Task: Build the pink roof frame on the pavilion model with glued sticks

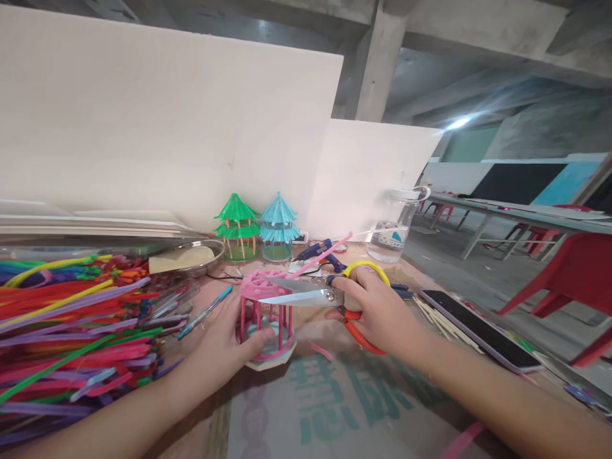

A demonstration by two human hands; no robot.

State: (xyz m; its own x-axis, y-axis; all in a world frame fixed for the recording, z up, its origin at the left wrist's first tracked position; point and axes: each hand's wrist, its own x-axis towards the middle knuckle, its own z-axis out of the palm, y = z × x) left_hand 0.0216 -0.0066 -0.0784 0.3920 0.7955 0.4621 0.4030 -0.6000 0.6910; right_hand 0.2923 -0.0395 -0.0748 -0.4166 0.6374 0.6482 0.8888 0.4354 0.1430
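Sideways, scissors [313,294] tips leftward

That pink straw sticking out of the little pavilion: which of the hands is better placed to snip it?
Right hand, probably: it holds the scissors, blades open at the pink straw. Left hand steadies the pink pavilion.

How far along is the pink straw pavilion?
Done: base and posts of the pink pavilion stand, with a roof frame on top. In hand: the left hand steadies it while the right hand works scissors at a pink straw on the roof. Left: it lacks the fringed tiers of the green pavilion and blue pavilion.
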